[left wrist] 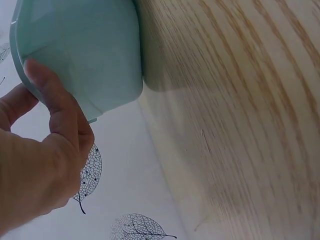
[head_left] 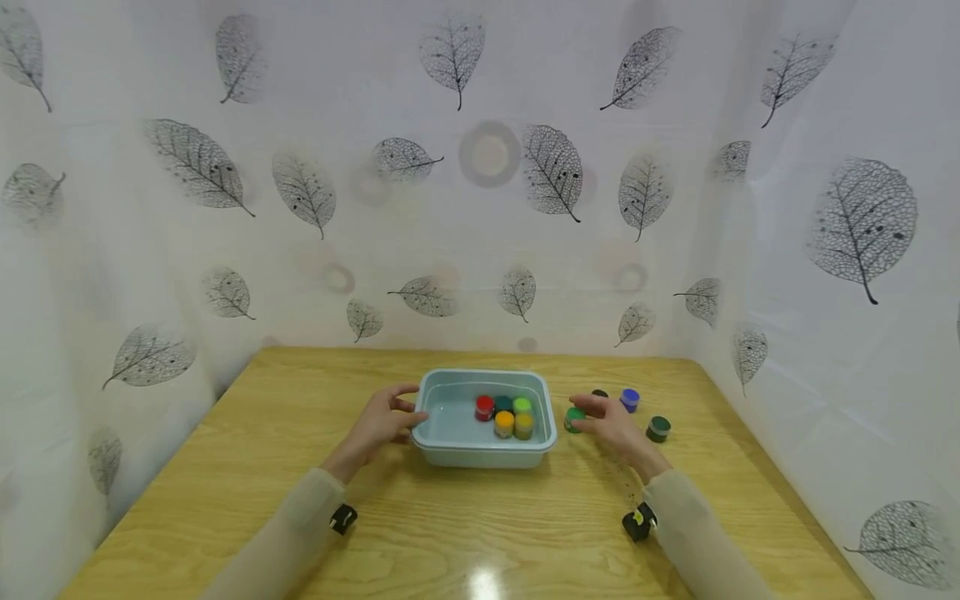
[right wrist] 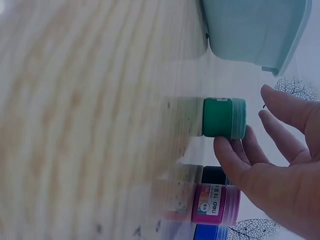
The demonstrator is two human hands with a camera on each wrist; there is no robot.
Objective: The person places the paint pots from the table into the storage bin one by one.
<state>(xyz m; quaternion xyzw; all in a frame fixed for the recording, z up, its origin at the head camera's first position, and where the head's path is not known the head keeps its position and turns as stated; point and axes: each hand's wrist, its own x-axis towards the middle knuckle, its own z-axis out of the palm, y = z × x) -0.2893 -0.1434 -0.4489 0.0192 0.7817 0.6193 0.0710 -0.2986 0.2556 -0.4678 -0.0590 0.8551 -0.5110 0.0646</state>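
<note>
A pale blue-green plastic basin (head_left: 480, 457) stands on the table, with several small paint jars inside: red (head_left: 485, 407), orange (head_left: 504, 424), yellow (head_left: 523, 426), light green (head_left: 521, 406) and a dark one (head_left: 503, 405). My left hand (head_left: 382, 421) holds the basin's left rim, digits on both sides of it in the left wrist view. Right of the basin, my right hand (head_left: 611, 427) reaches round a green paint jar (right wrist: 218, 117) standing on the table. Its thumb is apart from that jar, while the fingers are close below it in the right wrist view; contact is unclear.
Beyond the right hand stand a blue-purple jar (head_left: 630, 400), a dark green jar (head_left: 658, 429) and a partly hidden black jar (head_left: 599, 393). The right wrist view also shows a magenta jar (right wrist: 209, 204). A leaf-printed curtain (head_left: 480, 208) surrounds the wooden table (head_left: 450, 533).
</note>
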